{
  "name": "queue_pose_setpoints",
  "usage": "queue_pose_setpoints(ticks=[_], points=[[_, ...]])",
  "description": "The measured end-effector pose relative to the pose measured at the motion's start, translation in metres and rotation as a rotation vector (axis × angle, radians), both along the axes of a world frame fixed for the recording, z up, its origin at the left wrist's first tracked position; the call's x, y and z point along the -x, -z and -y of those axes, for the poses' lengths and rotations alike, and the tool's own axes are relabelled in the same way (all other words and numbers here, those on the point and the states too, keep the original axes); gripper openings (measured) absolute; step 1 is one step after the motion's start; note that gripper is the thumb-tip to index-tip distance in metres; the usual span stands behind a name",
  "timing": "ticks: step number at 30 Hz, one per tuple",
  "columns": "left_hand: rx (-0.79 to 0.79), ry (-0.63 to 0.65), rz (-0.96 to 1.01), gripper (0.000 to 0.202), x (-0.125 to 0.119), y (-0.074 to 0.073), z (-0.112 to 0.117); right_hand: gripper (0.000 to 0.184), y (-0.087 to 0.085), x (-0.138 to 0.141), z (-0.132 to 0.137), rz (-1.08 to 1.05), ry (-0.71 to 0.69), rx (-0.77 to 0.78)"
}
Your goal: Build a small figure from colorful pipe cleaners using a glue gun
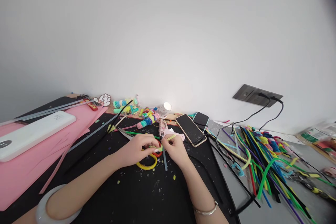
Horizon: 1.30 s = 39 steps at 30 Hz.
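1. One thin yellow-green strip (161,149) is being worked; step in hand, I judge: fine fingertip shaping.
2. My left hand (140,149) is pinching it; my right hand (175,149) is pinching it too, an end projecting.
3. Next move, I judge, is calling for steady grip.
4. Strip is sitting between my fingertips, near the yellow scissor handle (145,167).

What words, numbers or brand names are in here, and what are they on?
I can't read any for sure.
Red piece: pale lettering, too small and blurred to read.
Long white object: grey marks on top, too small to read.
Green-and-white label at the right edge: too blurred.
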<state>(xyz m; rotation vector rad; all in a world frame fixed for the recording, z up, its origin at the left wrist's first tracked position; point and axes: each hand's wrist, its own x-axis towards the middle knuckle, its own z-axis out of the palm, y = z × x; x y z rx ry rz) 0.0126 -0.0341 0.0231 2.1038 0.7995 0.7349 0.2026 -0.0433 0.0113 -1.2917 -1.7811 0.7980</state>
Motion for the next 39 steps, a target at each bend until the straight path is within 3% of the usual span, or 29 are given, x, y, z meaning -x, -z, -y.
queue_pose_setpoints(ticks=[8, 15, 21, 30, 39], points=[[0.316, -0.046, 0.103, 0.023, 0.0, 0.0, -0.002, 0.03, -0.001, -0.002, -0.001, -0.165, 0.051, 0.01], [0.456, -0.009, 0.172, 0.023, -0.001, 0.003, -0.004, 0.033, 0.0, -0.003, -0.001, -0.171, 0.017, -0.016], [0.383, 0.02, 0.132, 0.036, 0.002, 0.001, -0.004, 0.032, -0.004, -0.002, 0.001, -0.181, -0.007, -0.04], [0.433, -0.023, 0.172, 0.052, 0.0, 0.015, -0.01, 0.033, 0.002, -0.004, -0.001, -0.182, -0.026, -0.034], [0.185, -0.308, 0.273, 0.039, 0.005, 0.008, -0.016, 0.035, -0.002, -0.004, 0.0, -0.193, -0.013, -0.039]])
